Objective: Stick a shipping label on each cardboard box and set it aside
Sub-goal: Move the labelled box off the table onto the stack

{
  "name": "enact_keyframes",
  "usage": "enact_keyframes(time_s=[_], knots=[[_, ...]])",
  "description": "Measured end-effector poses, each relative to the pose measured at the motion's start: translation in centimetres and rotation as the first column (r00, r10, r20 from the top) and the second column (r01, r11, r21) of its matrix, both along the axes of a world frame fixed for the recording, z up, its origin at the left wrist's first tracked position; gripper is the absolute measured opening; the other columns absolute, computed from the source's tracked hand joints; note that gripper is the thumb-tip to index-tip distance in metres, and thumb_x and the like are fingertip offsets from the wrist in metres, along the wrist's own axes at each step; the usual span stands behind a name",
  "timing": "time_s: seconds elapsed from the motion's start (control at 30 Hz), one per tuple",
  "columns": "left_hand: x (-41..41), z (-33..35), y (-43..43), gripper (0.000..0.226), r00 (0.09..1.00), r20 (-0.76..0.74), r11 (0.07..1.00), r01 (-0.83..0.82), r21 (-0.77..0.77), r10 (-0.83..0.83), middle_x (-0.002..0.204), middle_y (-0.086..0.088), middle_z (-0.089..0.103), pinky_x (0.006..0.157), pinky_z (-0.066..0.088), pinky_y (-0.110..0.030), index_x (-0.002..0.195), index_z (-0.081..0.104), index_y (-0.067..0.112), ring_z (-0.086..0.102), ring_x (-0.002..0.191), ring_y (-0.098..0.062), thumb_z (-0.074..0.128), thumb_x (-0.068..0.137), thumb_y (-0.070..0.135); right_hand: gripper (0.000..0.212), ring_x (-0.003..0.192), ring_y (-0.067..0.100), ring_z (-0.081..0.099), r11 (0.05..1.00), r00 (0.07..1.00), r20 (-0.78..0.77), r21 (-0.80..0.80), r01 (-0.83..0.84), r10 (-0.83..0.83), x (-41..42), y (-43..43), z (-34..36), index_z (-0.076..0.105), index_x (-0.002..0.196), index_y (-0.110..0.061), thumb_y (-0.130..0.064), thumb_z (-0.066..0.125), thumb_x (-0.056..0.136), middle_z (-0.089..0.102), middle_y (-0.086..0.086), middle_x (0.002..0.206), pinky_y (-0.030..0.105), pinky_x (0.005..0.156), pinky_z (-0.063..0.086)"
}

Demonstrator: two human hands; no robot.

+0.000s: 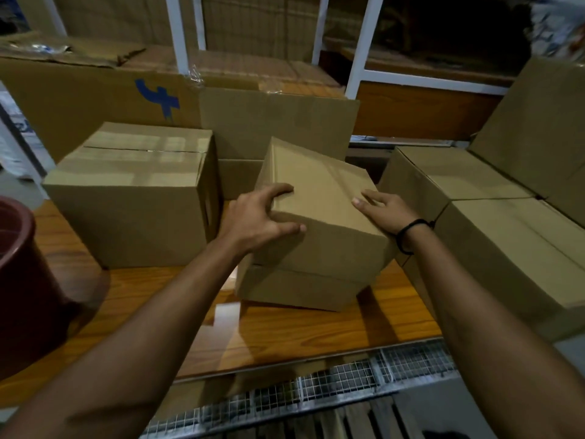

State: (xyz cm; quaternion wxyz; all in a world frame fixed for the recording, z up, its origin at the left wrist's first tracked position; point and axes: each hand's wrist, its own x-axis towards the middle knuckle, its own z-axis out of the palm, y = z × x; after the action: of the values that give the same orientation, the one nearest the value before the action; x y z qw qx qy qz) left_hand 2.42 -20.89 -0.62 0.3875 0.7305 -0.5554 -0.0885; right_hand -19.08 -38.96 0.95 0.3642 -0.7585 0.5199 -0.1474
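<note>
A plain brown cardboard box [319, 198] sits tilted on top of a second, flatter box [294, 288] at the middle of the wooden table [285, 337]. My left hand [256, 217] grips the upper box's near left corner, fingers over the top edge and thumb on the front face. My right hand [384, 212] rests on its right top edge with fingers lying flat. No shipping label shows on any face I can see.
A taped box [133, 191] stands to the left, a row of boxes [493, 223] to the right, larger cartons [95, 99] behind. A dark red bucket [22, 280] sits at the table's left. Wire mesh [332, 384] runs below the front edge.
</note>
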Motion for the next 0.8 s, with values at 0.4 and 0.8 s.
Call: enact_keyframes(time_s=[0.4, 0.8], knots=[[-1.0, 1.4, -0.5, 0.095, 0.994, -0.034, 0.994, 0.109, 0.028, -0.108, 0.155, 0.002, 0.032, 0.105, 0.039, -0.056, 0.145, 0.022, 0.056, 0.039, 0.135, -0.024, 0.074, 0.066, 0.066, 0.088, 0.145, 0.019, 0.02, 0.832, 0.932, -0.115, -0.423, -0.358, 0.343, -0.3, 4.8, -1.3, 0.021, 0.146, -0.051, -0.087, 0.044, 0.069, 0.024, -0.005, 0.158, 0.051, 0.116, 0.023], [-0.5, -9.0, 2.2, 0.103, 0.924, -0.378, 0.998, -0.057, 0.033, 0.065, 0.16, 0.006, 0.019, 0.109, 0.034, -0.062, 0.147, 0.035, 0.039, 0.024, 0.144, -0.025, 0.081, 0.055, 0.054, 0.075, 0.14, 0.014, 0.025, 0.877, 0.945, 0.035, -0.385, -0.288, 0.325, -2.4, 5.0, -0.3, 0.021, 0.141, -0.046, -0.058, 0.058, 0.077, 0.028, -0.001, 0.156, 0.052, 0.112, 0.031]])
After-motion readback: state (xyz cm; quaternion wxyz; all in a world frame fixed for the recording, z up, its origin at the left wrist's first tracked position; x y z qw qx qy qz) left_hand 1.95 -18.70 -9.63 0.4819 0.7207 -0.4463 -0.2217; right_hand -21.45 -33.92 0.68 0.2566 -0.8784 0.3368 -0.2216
